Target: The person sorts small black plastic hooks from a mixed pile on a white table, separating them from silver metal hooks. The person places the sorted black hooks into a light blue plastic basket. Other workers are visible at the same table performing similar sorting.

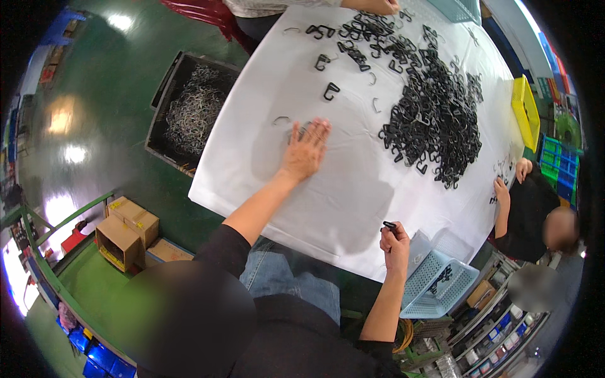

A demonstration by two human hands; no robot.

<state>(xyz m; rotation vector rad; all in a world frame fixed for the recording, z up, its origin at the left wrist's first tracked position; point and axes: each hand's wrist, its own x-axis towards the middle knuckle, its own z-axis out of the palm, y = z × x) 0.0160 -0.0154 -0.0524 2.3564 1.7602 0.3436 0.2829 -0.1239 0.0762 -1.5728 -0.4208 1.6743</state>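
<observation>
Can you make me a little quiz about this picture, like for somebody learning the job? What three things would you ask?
1. Pick one: what is the right hand pinching?
A) a cardboard box
B) a small black piece
C) a yellow tray

2. True or false: the dark bin stands beside the white table, lower than its top.

3. Fill the gap: the big pile on the table is mostly ______ in colour.

Key: 1. B. 2. True. 3. black.
</observation>
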